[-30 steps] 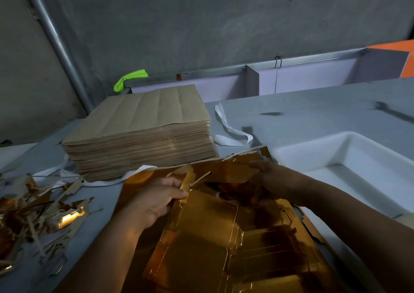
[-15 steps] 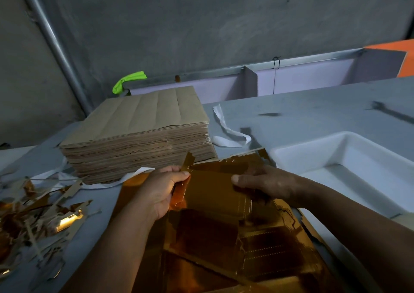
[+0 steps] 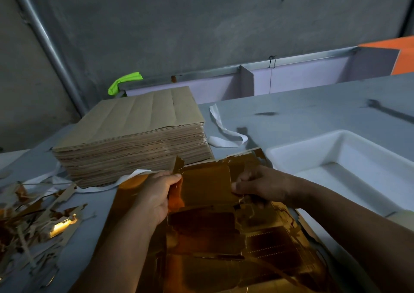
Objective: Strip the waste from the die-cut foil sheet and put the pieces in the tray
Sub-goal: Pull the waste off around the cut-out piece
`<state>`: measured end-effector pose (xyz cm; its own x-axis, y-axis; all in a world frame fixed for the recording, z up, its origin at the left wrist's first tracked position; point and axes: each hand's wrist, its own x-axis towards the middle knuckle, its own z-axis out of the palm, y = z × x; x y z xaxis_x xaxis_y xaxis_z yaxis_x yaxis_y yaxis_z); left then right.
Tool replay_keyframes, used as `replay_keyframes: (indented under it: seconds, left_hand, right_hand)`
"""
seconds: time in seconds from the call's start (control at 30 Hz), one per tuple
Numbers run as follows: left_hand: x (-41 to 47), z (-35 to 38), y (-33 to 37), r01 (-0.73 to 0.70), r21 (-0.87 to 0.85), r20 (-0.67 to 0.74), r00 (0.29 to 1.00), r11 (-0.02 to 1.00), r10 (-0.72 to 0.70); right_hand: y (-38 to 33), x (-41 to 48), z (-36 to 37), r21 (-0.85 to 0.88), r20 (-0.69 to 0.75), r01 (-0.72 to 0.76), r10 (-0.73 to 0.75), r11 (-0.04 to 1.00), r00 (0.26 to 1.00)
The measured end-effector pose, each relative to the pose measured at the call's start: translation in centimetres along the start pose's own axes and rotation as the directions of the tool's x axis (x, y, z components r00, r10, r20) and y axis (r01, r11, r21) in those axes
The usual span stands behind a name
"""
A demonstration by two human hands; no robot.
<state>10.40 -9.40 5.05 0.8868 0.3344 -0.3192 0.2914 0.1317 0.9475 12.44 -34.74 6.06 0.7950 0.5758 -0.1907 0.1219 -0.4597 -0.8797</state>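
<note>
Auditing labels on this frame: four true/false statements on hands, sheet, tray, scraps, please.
1. The left hand and right hand both grip the gold foil sheet. True.
2. The white tray sits left of the sheet. False: it is on the right.
3. Scrap strips lie piled on the table at the left. True.
4. The brown paper stack is in the tray. False: it stands on the table.

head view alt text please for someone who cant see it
The left hand and right hand grip a gold foil sheet on a grey table. A white tray sits to its right, a brown paper stack behind, scraps far left.
</note>
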Motion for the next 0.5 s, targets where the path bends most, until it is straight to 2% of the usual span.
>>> replay_keyframes:
  seconds: [0.1,0.2,0.4,0.5]
  left_hand:
    - [0.2,0.5,-0.7,-0.017,0.002,0.024,1.0,1.0,0.017]
    - [0.4,1.0,-2.1,-0.069,0.084,-0.023,0.997,0.994,0.072]
    - [0.2,1.9,-5.9,-0.302,0.275,-0.101,0.935,0.913,0.34]
    - [0.3,2.2,-6.4,-0.336,0.342,-0.142,0.905,0.878,0.401]
  right_hand:
    - [0.3,0.2,0.0,-0.018,-0.058,-0.032,0.031,0.999,0.998]
    - [0.4,0.4,-0.1,-0.014,-0.103,-0.061,0.059,0.998,0.993]
    - [0.4,0.4,0.0,-0.071,-0.103,-0.081,0.074,0.994,0.992]
    - [0.4,0.4,0.0,-0.078,-0.105,-0.09,0.081,0.993,0.991]
